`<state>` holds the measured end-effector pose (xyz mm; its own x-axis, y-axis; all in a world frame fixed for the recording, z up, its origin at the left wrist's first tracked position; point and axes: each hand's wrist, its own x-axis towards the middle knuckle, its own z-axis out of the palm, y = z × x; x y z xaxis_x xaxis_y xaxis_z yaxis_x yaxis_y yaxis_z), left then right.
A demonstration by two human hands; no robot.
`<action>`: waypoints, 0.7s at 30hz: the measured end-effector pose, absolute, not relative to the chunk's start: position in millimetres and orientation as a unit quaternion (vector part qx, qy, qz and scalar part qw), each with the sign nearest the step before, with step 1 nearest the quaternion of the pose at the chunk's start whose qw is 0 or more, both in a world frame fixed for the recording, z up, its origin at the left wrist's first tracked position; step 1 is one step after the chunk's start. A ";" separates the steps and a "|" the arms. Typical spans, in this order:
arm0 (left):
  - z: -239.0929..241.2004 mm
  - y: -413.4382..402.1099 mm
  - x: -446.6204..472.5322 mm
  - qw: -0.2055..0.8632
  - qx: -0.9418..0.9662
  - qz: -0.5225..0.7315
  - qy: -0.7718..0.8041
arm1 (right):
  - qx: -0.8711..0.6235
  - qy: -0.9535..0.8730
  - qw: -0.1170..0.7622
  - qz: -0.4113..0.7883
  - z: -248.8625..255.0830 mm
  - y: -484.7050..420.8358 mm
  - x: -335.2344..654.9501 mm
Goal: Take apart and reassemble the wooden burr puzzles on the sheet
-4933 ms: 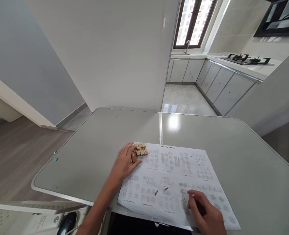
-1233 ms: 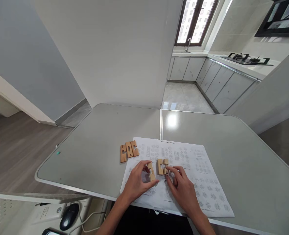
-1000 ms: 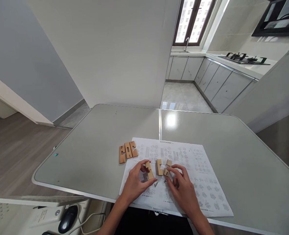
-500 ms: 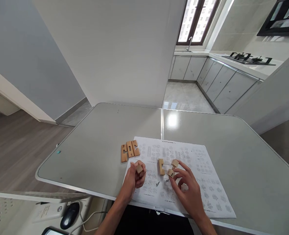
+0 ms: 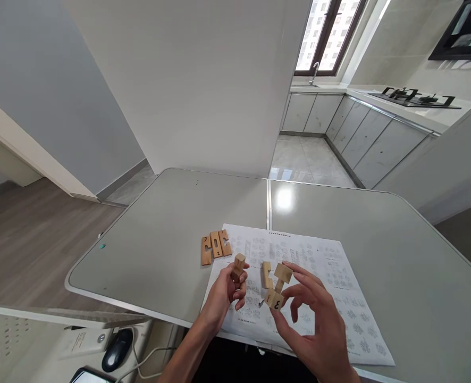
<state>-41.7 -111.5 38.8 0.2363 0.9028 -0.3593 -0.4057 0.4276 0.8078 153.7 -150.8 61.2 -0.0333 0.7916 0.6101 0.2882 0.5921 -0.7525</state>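
Observation:
My left hand (image 5: 223,295) is closed round a small notched wooden block (image 5: 238,266), held above the printed instruction sheet (image 5: 323,266). My right hand (image 5: 315,324) pinches another notched wooden block marked 3 (image 5: 278,287), lifted off the sheet, with the other fingers spread. Between the two hands a C-shaped wooden block (image 5: 266,274) lies on the paper. Three more flat notched blocks (image 5: 215,246) lie side by side on the table just left of the sheet's top corner.
The grey folding table (image 5: 171,223) has a seam down its middle. A computer mouse (image 5: 117,342) and cable lie below the table's near left edge. A white partition wall stands behind the table; kitchen cabinets (image 5: 363,143) and a window are at the back right.
Both hands have lifted their blocks off the sheet and raised them toward me. The C-shaped block and the row of three have stayed where they were.

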 end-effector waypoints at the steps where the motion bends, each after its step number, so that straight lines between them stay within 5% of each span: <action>1: 40.9 -112.9 -41.2 0.728 0.313 0.431 0.432 | -0.399 -0.684 0.570 0.220 59.9 -151.7 155.4; 21: 71.7 -109.5 -15.3 0.556 0.638 0.221 0.484 | -0.432 -0.804 0.332 0.238 52.8 -139.1 194.7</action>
<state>-15.3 -109.5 71.7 0.4330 0.8644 -0.2555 0.3720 0.0868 0.9242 194.7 -139.1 52.8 -0.4052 0.8531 0.3288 0.5369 0.5131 -0.6696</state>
